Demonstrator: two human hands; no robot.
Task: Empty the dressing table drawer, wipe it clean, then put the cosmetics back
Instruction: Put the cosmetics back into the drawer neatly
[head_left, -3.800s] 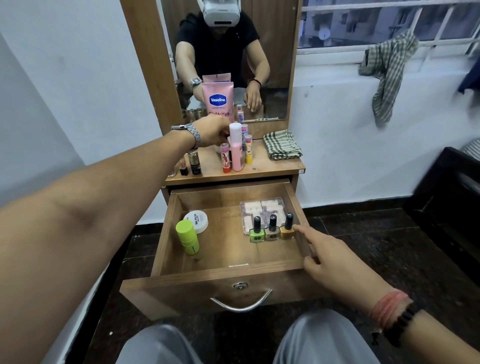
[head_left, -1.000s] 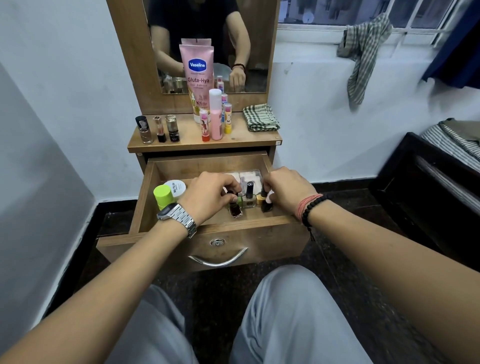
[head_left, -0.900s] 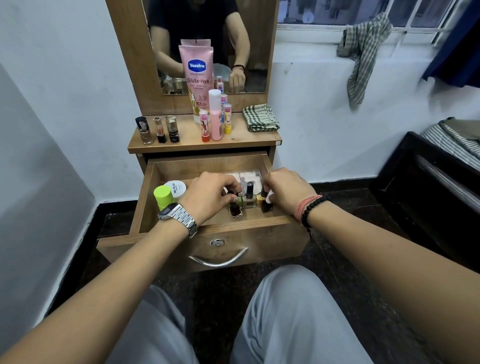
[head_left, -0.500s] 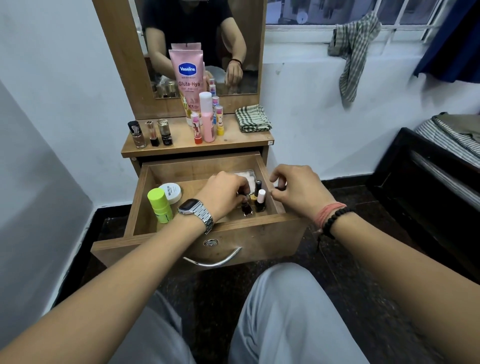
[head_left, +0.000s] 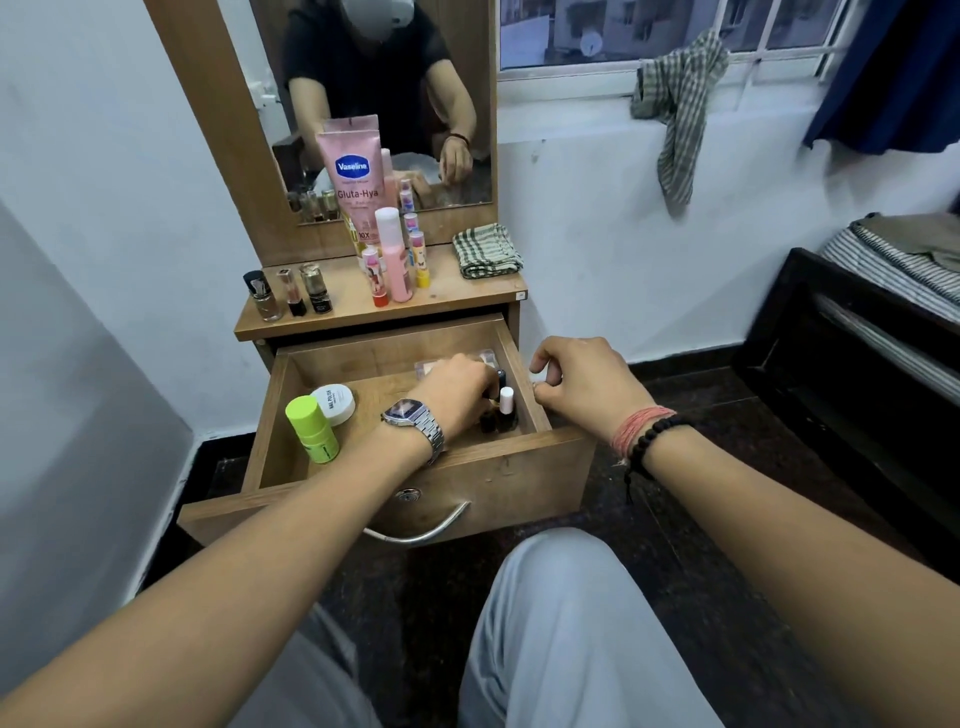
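Your left hand (head_left: 457, 395), at frame centre, curled around upright dark nail polish bottles (head_left: 500, 415) in the open wooden drawer (head_left: 519, 467); your right hand (head_left: 582, 384) was fisted just right; contents unclear

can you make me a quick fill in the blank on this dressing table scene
1. The drawer is pulled ____.
2. The folded checked cloth lies on the table ____.
3. The green stick stands in the drawer beside a ____ jar.
4. The left hand wears a ____ at its wrist.

Missing words: open; top; white; watch
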